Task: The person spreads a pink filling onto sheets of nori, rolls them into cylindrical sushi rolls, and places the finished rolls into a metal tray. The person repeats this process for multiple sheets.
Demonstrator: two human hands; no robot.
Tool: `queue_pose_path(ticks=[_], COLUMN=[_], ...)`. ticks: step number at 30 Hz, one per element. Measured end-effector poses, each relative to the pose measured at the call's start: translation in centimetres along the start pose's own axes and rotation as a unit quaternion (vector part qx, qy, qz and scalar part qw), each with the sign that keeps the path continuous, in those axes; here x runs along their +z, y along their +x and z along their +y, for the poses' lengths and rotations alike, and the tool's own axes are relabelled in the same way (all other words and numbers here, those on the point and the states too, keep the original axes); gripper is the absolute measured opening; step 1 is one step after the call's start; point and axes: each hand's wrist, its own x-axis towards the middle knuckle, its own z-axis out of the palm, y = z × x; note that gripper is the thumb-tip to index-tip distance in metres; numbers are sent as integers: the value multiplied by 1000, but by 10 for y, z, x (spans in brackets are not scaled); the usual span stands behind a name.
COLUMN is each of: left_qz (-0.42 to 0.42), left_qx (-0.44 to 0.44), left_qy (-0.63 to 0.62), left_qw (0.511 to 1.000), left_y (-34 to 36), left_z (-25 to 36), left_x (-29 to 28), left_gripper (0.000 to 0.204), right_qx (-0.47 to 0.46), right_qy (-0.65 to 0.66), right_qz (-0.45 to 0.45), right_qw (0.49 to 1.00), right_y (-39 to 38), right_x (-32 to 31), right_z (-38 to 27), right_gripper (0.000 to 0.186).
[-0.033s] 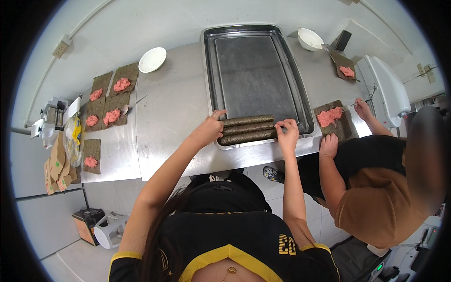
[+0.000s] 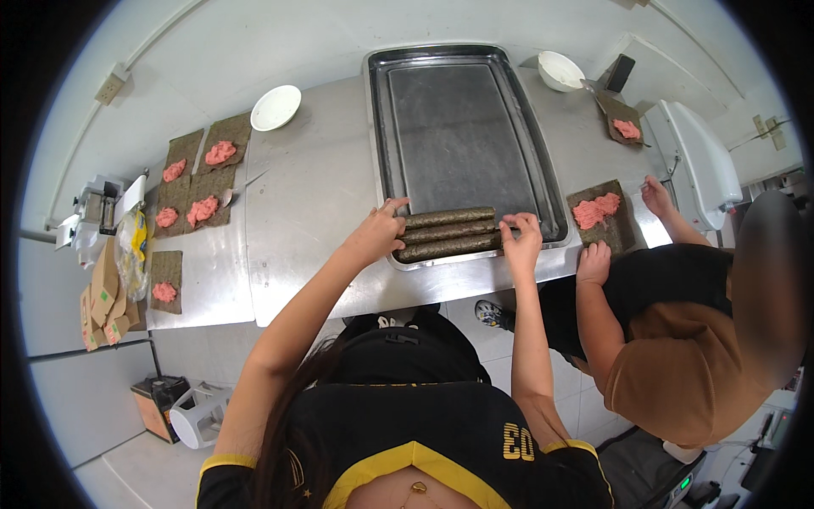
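Observation:
Three dark seaweed rolls (image 2: 449,229) lie side by side across the near end of a large metal tray (image 2: 449,127). At their left ends is my left hand (image 2: 379,231), its fingers curled round the ends, partly hiding them. My right hand (image 2: 521,240) pinches at the right end of the rolls, thumb and fingertips close together. It seems nearest the middle roll, though the fingers cover the exact contact. Behind the rolls, the tray's dark bottom is bare.
At left, several seaweed sheets (image 2: 201,181) carry pink minced meat (image 2: 203,209). White bowls (image 2: 275,108) (image 2: 560,71) stand at the back. On the right, a co-worker's hand (image 2: 593,262) rests by another sheet with meat (image 2: 596,209), near a white machine (image 2: 699,157).
My right hand has shifted very slightly right; the rolls and my left hand look the same. The fork in the co-worker's hand no longer shows over the meat.

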Motion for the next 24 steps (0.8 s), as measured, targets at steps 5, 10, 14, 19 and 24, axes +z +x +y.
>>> queue_pose_path(ticks=[5, 10, 14, 19, 24], left_qz=[62, 32, -32, -58, -113], left_qx=[-13, 9, -31, -65, -70], left_qy=[14, 96, 123, 102, 133], left_qw=[998, 995, 991, 991, 982], left_y=[4, 10, 16, 28, 32], left_z=[1, -2, -5, 0, -3], left_x=[-2, 0, -4, -16, -8], left_gripper=[22, 31, 41, 48, 54], right_qx=[-75, -108, -124, -140, -121], right_qy=[8, 24, 0, 5, 0], right_qz=[-39, -214, -306, -372, -448], right_qw=[996, 971, 944, 917, 886], right_y=[27, 48, 58, 68, 71], right_x=[-1, 16, 31, 45, 59], right_z=[-17, -36, -33, -39, -46], right_gripper=[19, 24, 28, 31, 30])
